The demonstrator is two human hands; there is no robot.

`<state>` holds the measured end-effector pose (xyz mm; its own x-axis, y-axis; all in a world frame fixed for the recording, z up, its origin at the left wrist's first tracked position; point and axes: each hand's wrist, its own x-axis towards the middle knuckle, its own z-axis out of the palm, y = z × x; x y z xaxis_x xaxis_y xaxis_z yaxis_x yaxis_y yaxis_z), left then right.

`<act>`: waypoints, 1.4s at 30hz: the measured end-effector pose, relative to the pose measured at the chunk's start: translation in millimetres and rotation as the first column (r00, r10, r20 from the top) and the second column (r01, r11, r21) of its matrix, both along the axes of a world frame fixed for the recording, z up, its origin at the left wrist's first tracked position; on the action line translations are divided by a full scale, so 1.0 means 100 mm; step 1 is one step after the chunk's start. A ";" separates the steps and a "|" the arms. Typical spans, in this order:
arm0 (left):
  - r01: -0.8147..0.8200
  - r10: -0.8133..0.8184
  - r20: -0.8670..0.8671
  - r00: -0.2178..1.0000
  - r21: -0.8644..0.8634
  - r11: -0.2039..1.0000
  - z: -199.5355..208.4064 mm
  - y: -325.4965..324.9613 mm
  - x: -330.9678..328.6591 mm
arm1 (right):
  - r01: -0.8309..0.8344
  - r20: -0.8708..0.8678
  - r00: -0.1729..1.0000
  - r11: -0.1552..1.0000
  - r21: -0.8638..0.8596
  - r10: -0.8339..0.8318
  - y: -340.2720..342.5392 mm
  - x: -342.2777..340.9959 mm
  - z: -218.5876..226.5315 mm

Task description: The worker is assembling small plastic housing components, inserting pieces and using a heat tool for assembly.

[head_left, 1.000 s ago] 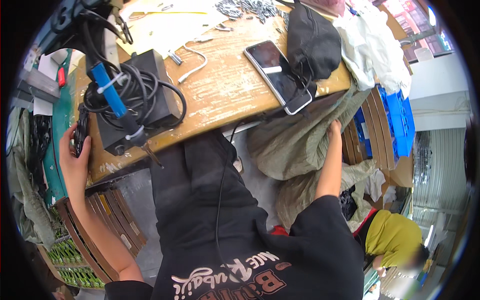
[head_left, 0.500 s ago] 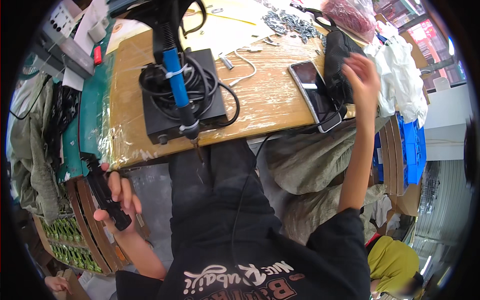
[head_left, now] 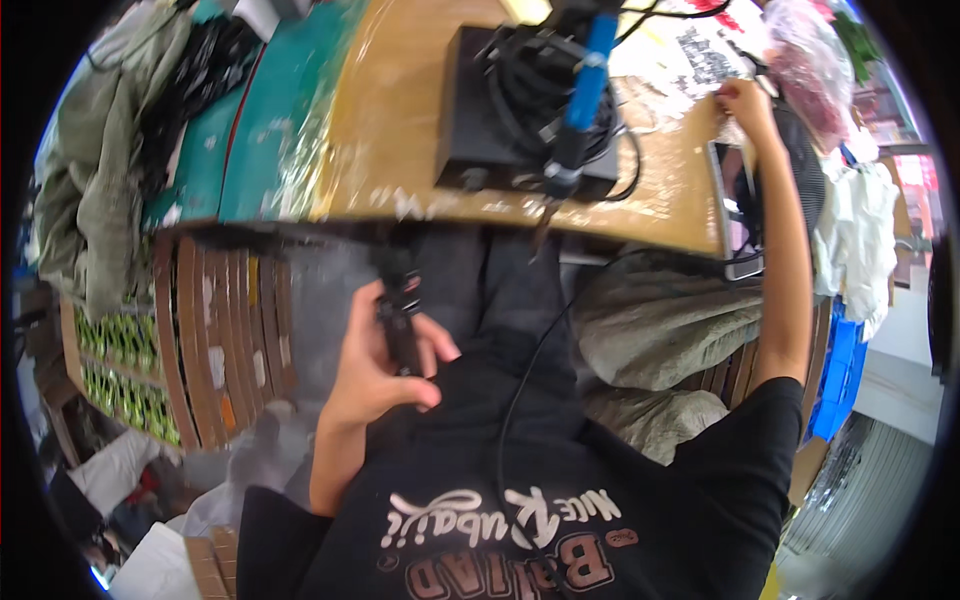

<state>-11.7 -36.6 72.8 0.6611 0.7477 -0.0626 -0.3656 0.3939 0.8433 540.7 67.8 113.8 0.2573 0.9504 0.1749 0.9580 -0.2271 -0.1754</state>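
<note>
Across the upper middle of the frame, a wooden table [head_left: 420, 190] under glossy clear wrap, with a green mat [head_left: 250, 150] on its left part. Upper centre, on the table, a black box [head_left: 490, 120] carrying a coil of black cable [head_left: 530, 90] and a blue-handled tool [head_left: 585, 90] laid across it. Far upper left, a heap of olive cloth [head_left: 90, 170]. At the left edge, a rack of small green parts [head_left: 120, 370], beside brown slats [head_left: 215, 340]. Right of centre, grey sacks [head_left: 660, 330]. Lower right edge, a blue crate [head_left: 838, 380]; above it, white cloth [head_left: 860, 240].
</note>
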 end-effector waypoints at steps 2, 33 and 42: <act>0.083 -0.081 0.029 0.996 -0.045 0.996 0.02 -0.03 0.06 | -0.027 0.085 0.996 0.998 -0.051 0.032 0.04 -0.08 0.07; -0.259 0.286 0.131 0.949 -0.191 0.947 0.18 -0.37 0.59 | 0.153 -0.865 -0.040 0.859 0.489 0.500 -1.87 -3.36 -0.14; -0.286 0.291 0.106 0.951 -0.064 0.956 0.14 -0.38 0.62 | 0.139 -0.879 -0.040 0.874 0.465 0.474 -1.87 -3.38 -0.20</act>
